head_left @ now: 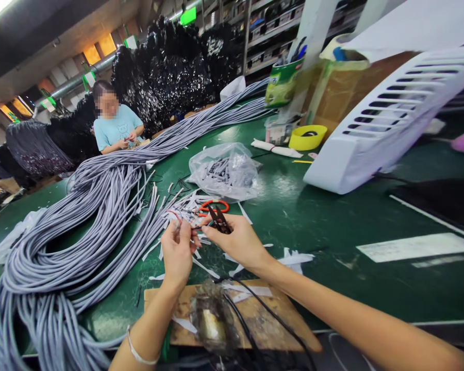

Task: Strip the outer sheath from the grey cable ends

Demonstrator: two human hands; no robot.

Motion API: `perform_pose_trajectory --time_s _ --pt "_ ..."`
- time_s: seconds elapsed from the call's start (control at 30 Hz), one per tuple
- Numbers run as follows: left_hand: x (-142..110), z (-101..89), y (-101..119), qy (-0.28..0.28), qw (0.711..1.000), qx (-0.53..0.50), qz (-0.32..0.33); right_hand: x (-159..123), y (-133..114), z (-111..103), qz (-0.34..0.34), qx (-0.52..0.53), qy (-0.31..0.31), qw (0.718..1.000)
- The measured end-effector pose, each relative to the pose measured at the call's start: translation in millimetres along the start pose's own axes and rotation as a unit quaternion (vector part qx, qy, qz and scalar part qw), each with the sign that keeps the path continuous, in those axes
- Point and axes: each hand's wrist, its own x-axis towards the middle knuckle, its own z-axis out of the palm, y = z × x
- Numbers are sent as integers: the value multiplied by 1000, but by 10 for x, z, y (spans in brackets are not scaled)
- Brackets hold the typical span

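Note:
My left hand (179, 248) is closed in a pinch on thin wires (176, 214), with a red strand sticking up past the fingertips. Close beside it, my right hand (237, 238) is wrapped around a dark pair of wire snips (219, 220) that points up and away. Its thumb and finger meet near a short dark wire stretching between the hands. Just beyond lie orange-handled scissors (224, 205), partly covered by the snips. Grey cable ends (154, 198) and white paper strips (206, 265) surround both hands on the green table.
Long bundles of grey cable (96, 216) spread over the left side. Past my hands sits a clear plastic bag (226, 172) of small grey pieces. A white slotted housing (371, 129) stands right, near a yellow ring (308, 137). A wooden board (286, 319) lies nearest me; another person (118, 123) sits across.

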Motion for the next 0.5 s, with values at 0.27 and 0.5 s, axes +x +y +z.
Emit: perform_pose_trajectory --time_s 0.27,0.5 --pt "17 -41 137 -92 980 -143 -106 17 39 -33 8 62 41 997" --pt "20 -54 92 -113 982 -114 -95 3 0 -51 -13 59 10 998"
